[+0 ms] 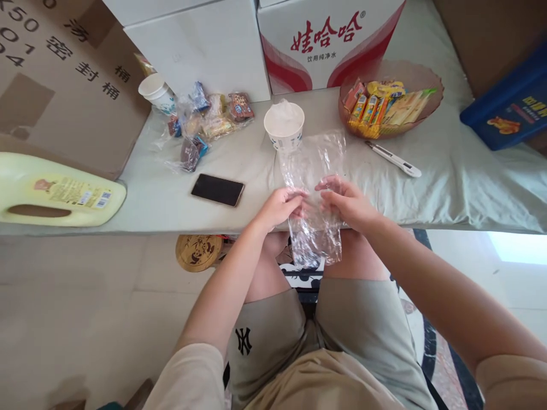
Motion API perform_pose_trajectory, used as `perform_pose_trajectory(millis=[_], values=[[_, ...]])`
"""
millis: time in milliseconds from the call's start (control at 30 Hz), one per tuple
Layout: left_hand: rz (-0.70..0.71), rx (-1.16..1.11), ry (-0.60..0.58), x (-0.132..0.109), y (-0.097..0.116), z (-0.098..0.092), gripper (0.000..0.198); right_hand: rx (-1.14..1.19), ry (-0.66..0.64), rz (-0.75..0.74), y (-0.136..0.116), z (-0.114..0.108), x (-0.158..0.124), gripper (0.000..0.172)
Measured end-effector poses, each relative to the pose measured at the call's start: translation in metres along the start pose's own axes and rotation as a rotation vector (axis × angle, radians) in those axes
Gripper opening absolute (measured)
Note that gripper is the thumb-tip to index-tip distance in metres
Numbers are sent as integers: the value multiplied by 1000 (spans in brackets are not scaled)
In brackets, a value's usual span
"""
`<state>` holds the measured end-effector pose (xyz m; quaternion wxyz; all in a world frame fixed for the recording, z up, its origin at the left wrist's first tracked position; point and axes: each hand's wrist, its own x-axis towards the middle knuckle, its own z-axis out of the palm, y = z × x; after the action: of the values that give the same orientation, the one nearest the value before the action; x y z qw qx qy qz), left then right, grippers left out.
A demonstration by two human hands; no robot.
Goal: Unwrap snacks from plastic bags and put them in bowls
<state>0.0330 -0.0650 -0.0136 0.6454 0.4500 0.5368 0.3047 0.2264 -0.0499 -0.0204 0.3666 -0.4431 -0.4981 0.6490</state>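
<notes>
A clear plastic bag hangs partly over the table's front edge, its far end lying near a white paper cup. My left hand grips the bag's left side between thumb and fingers. On the other side my right hand holds the bag too, some fingers showing through the film. The cup stands upright just beyond the bag, with whitish, translucent material bulging from its top. To the left of my hands a black phone lies flat.
Wrapped snacks in clear plastic and more paper cups sit at the back left. A pink glass bowl holds packaged snacks; a white box cutter lies before it. Cardboard boxes line the back, a yellow jug the left.
</notes>
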Motion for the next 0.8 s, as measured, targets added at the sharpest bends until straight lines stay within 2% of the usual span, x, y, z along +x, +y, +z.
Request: perform_pose_trajectory(millis=[100, 200, 300, 367, 400, 500, 600, 700, 800], values=[[-8, 53, 89, 3, -4, -3, 23, 88, 25, -17, 10, -6, 1, 29], [34, 5, 92, 5, -5, -11, 28, 164, 89, -63, 16, -9, 4, 25], [104, -169, 125, 5, -8, -16, 19, 160, 97, -83, 20, -10, 5, 24], [112, -271, 132, 4, -9, -17, 6, 132, 99, -102, 22, -11, 5, 23], [102, -306, 126, 4, -9, -17, 7, 120, 100, -110, 23, -11, 5, 21], [66, -359, 142, 5, -11, -15, 27, 128, 116, -122, 24, -11, 4, 14], [110, -271, 180, 5, -13, -12, 33, 166, 136, -110, 23, -11, 4, 9], [217, -31, 140, 5, -14, -10, 25, 161, 139, -94, 21, -12, 4, 9], [301, 173, 108, 2, -13, -10, 25, 185, 118, -100, 19, -12, 4, 17]])
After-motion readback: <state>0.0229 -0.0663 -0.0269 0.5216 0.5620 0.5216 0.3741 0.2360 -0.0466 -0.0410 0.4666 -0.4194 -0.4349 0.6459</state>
